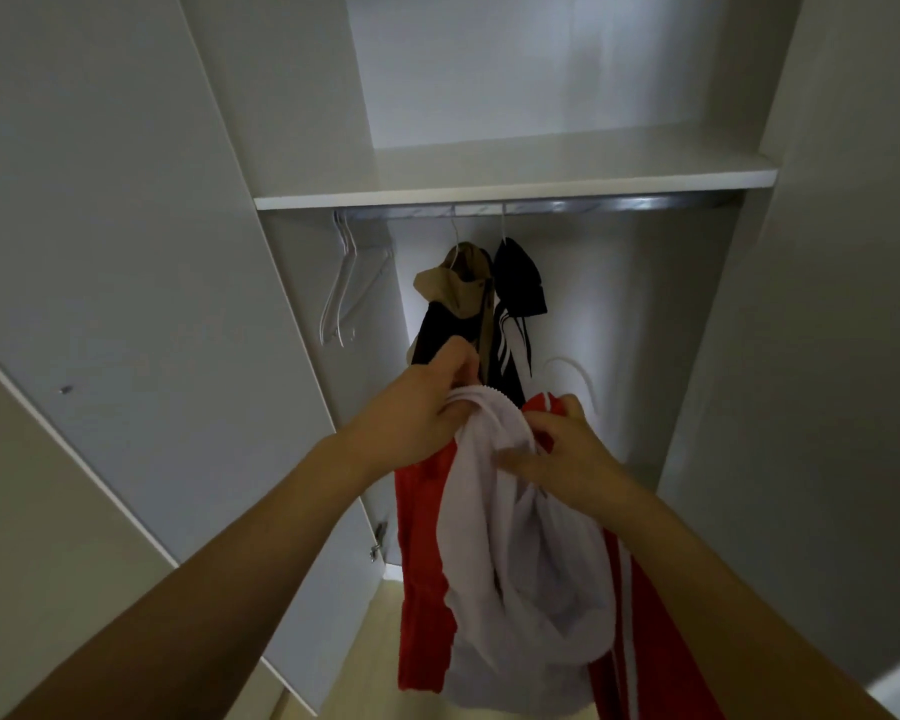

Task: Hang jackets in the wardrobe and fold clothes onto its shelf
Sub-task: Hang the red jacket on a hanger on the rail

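Both forearms reached toward the open wardrobe (126, 252). Left hand (417, 407) and right hand (562, 454) each gripped the red-and-white jacket (520, 563) at its collar, below the rail (541, 206), in front of two hung jackets (489, 293). White hanger (575, 374) showed behind it. No legible writing appeared.

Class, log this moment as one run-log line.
left hand: grips red-and-white jacket | right hand: grips it | white hanger: inside collar | rail: two jackets

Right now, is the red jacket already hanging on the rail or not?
Not hanging. Both hands, left and right, hold the red jacket bunched below the rail.
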The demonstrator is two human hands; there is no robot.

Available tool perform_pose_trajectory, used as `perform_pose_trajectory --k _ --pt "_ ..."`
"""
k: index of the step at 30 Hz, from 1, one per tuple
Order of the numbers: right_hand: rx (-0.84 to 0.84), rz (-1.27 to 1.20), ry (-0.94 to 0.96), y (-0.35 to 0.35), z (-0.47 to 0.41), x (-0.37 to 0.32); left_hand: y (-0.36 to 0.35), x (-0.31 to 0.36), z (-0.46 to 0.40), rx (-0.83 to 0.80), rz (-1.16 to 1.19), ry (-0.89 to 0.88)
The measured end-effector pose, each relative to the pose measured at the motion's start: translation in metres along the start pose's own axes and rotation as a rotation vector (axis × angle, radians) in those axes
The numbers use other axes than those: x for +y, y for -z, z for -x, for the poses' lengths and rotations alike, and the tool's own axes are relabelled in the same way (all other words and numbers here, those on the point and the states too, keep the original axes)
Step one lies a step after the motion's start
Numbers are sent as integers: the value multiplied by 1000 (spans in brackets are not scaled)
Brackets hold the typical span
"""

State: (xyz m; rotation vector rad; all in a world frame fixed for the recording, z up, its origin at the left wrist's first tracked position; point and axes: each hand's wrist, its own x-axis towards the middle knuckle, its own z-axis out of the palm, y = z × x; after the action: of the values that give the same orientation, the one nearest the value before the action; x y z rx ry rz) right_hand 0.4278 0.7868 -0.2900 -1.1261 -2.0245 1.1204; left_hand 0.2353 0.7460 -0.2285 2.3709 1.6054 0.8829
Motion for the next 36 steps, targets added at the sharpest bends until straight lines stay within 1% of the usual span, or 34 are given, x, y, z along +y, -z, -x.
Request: perform_pose_trajectory --k 3,5,6,9,12,14,15,16,17,20,21,22,24,26,27,28,29,31,33,34,35,36 --pt "125 -128 -59 -2 -3 5 -4 -16 6 8 -35 87" --pt "194 -201 -69 -3 -2 7 -12 -29 16 3 33 202" --pt "217 -211 -64 -3 -1 9 -17 -34 22 30 101 272" --pt "224 -198 -59 -5 2 9 -33 -41 33 192 387 464" --pt "168 -222 -76 -8 8 3 -45 -34 37 318 830 608" --pt "123 -265 -142 -9 9 1 -46 -27 33 368 1084 687" --pt "113 -303 -198 -9 8 0 -46 -24 30 374 1151 716" --pt "99 -338 -232 -9 9 -1 -46 -21 27 366 1166 732" --pt "87 -354 -225 -9 10 -1 -45 -18 23 348 1143 730" --pt "-9 -231 -116 -7 15 -1 -41 -11 17 233 917 657" --pt "-18 -211 -95 -8 17 0 -38 -11 16 205 831 630" --pt "7 -200 -86 -9 17 2 -35 -12 15 217 755 614" --pt "142 -181 -74 -11 15 9 -30 -17 16 330 643 618" --pt "302 -161 -81 -13 16 14 -29 -21 20 477 613 669" --pt "367 -145 -72 -15 17 16 -30 -22 22 511 623 723" --pt "419 -126 -52 -17 19 18 -31 -20 25 503 672 786" --pt "460 -110 -27 -19 20 19 -32 -16 27 456 767 838" --pt "514 -70 7 -24 23 19 -32 -3 26 280 909 905" --pt "554 -60 6 -29 23 17 -34 4 21 67 882 939" --pt "562 -64 0 -31 24 16 -37 4 17 7 869 938" --pt "559 -64 3 -33 26 16 -40 3 13 -18 871 944" --pt "541 -47 20 -35 28 16 -43 1 8 -10 872 949"
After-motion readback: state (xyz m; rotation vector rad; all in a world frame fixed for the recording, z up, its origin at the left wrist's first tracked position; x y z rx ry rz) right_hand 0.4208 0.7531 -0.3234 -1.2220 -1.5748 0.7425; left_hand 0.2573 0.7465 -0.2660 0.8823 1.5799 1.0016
